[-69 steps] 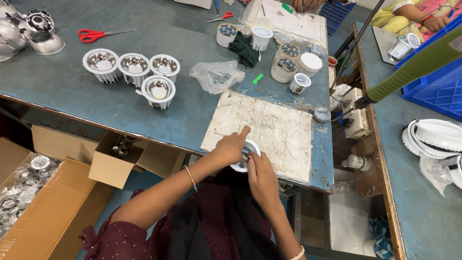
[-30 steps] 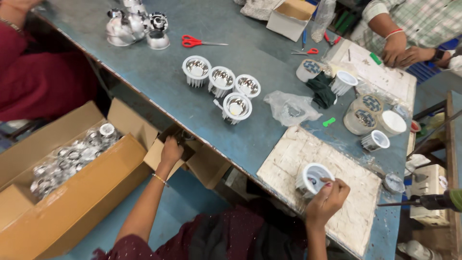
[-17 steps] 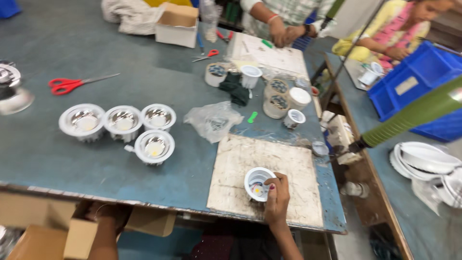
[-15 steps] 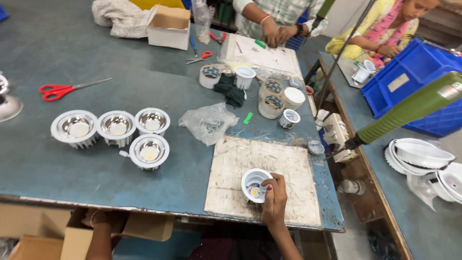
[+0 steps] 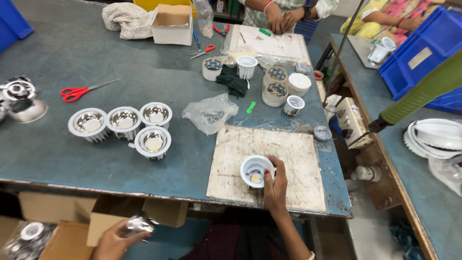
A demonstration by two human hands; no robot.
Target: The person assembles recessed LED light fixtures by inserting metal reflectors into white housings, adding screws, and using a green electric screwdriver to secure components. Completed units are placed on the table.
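A big blue-grey worktable [image 5: 96, 159] filled the room, with another bench at 3 o'clock. A worn white board [image 5: 298, 159] lay on the table's near edge. A small cardboard box [image 5: 172, 24] sat at 12 o'clock, blue bins [image 5: 423, 43] at 2 o'clock, and brown cartons [image 5: 57, 226] under the table at 8 o'clock. The right hand [image 5: 275, 185] reached up onto the board, fingers closed around a white lamp housing [image 5: 256, 169] standing there. The left hand [image 5: 113, 240] hung low under the table edge at 7 o'clock, gripping a shiny silver reflector [image 5: 137, 225]. Four finished lamps [image 5: 126, 126] stood together at 10 o'clock.
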